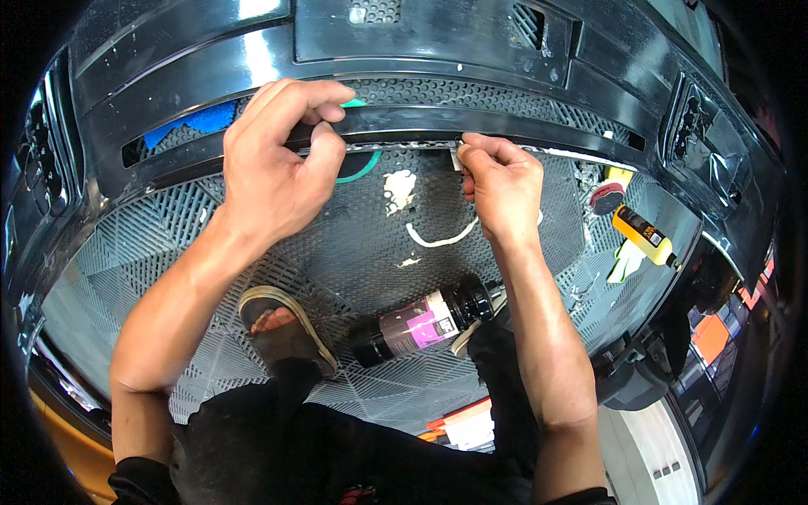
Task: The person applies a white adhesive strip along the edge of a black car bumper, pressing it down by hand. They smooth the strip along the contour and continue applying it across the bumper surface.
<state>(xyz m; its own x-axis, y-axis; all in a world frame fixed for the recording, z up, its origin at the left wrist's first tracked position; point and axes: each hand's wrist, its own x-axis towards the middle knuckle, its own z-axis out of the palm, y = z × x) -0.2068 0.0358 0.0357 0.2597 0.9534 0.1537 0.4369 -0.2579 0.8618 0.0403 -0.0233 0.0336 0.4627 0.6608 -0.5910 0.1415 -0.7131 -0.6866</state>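
Bumper (421,50) faces one parted left grip (279,164) and one right grip (509,187) pinching one tab (457,159).

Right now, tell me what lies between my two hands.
In the head view, a black panel edge with a ragged whitish line runs between the left hand and the right hand; a green curved strip shows nearer the left.
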